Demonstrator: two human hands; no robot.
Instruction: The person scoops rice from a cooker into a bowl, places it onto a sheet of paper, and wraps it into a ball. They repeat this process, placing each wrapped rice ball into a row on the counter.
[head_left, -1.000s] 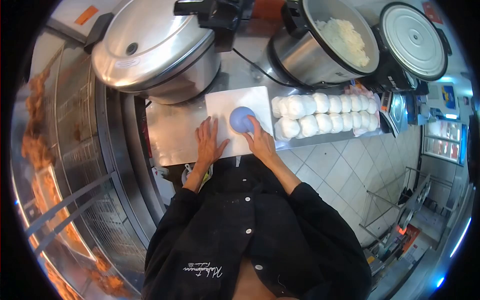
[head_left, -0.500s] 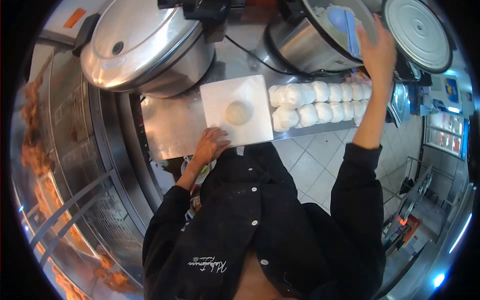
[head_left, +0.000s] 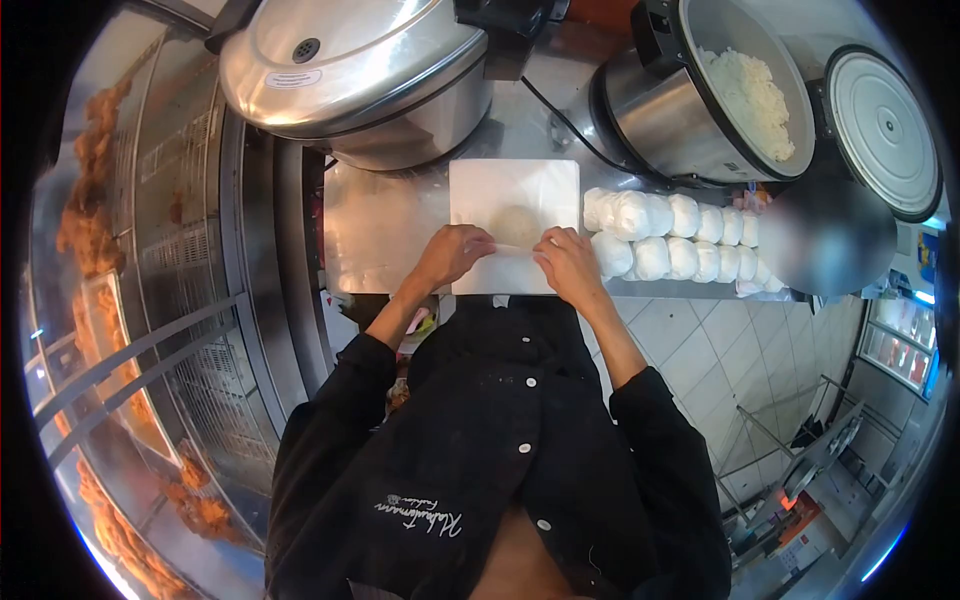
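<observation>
A stack of white paper sheets (head_left: 478,190) lies on the steel counter in front of me. A round, flattened mound of rice (head_left: 514,224) sits on it, looking pale and partly veiled by the lifted sheet. My left hand (head_left: 452,257) and my right hand (head_left: 571,268) pinch the near edge of the top sheet from both sides, raised and folded toward the mound. Just right of my right hand stand two rows of white paper-wrapped bundles (head_left: 680,258).
An open rice cooker (head_left: 660,115) with rice (head_left: 748,100) inside stands at the back right, its round lid (head_left: 888,130) beside it. A closed cooker (head_left: 370,75) is at the back left. Left is a glass cabinet with fried food (head_left: 95,240). A dark blurred patch covers the counter's right end.
My right hand has come from the open cooker to the paper, and both hands now pinch the sheet's edge. The blue scoop seen in the cooker is out of sight. The view has shifted.
</observation>
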